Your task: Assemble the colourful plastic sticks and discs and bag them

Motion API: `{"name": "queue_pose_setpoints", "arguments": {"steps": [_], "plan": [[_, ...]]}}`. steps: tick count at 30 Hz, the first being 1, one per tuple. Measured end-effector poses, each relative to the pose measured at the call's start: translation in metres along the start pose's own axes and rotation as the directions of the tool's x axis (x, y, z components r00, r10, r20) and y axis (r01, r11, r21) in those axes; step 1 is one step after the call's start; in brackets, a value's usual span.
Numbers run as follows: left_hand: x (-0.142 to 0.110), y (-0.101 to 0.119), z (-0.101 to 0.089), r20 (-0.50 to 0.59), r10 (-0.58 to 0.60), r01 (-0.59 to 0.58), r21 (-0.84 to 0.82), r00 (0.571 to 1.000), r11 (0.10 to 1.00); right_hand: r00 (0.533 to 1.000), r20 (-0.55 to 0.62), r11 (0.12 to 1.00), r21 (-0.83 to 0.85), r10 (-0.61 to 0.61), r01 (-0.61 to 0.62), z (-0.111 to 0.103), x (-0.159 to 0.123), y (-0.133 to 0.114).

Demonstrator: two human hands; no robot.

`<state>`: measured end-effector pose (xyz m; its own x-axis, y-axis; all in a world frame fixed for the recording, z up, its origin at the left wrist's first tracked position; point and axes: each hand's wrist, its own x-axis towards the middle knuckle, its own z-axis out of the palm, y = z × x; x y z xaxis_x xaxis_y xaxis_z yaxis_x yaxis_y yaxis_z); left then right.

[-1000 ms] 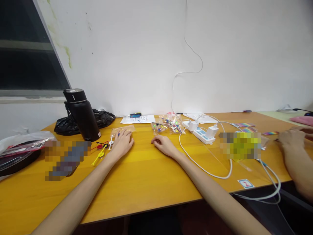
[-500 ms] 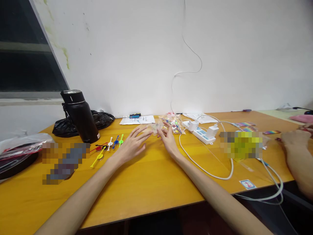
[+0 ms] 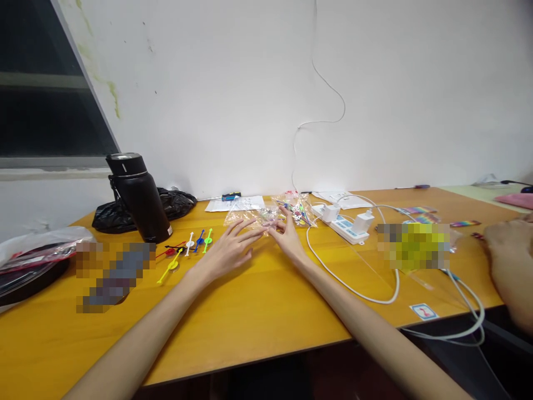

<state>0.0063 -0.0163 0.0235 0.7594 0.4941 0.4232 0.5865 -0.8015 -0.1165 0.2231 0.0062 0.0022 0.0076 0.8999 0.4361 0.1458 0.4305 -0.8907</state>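
My left hand (image 3: 229, 247) and my right hand (image 3: 287, 236) meet at the middle of the orange table (image 3: 233, 311), fingers stretched towards a small clear plastic bag (image 3: 255, 215) with coloured bits inside. Both sets of fingertips touch the bag's near edge, and the fingers are apart. A second clear bag of coloured pieces (image 3: 296, 210) lies just right of it. A row of coloured plastic sticks (image 3: 187, 247), yellow, red, white, blue and green, lies left of my left hand.
A black flask (image 3: 139, 195) stands at the left before a black bag (image 3: 175, 201). A white power strip (image 3: 345, 226) with chargers and white cables (image 3: 375, 289) lies to the right. Papers (image 3: 235, 204) rest by the wall. Another person's arm (image 3: 510, 261) rests at the far right.
My left hand left the coloured sticks and moved right; my right hand opened and moved forward. Both now touch the clear bag, which has been drawn slightly nearer.
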Motion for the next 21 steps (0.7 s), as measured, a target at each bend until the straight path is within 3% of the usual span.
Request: {"name": "queue_pose_setpoints", "arguments": {"steps": [5,11,17,21], "plan": [[0.000,0.002,-0.001,-0.005,0.015,-0.015,-0.034,1.000,0.999,0.999,-0.014,0.999,-0.002,0.045,-0.045,-0.001,0.003,0.004],[-0.001,0.001,0.000,-0.135,0.004,-0.016,-0.084,0.991,0.996,0.997,0.015,0.997,0.007,0.075,-0.075,-0.002,0.006,0.010],[0.000,0.002,-0.003,-0.235,-0.131,0.117,-0.075,0.963,0.990,0.993,0.113,0.999,0.033,0.038,-0.042,-0.001,0.005,0.011],[-0.003,0.000,0.001,-0.235,-0.211,0.207,-0.042,0.949,0.977,0.980,0.200,1.000,0.015,0.019,-0.022,-0.001,0.001,0.005]]}}
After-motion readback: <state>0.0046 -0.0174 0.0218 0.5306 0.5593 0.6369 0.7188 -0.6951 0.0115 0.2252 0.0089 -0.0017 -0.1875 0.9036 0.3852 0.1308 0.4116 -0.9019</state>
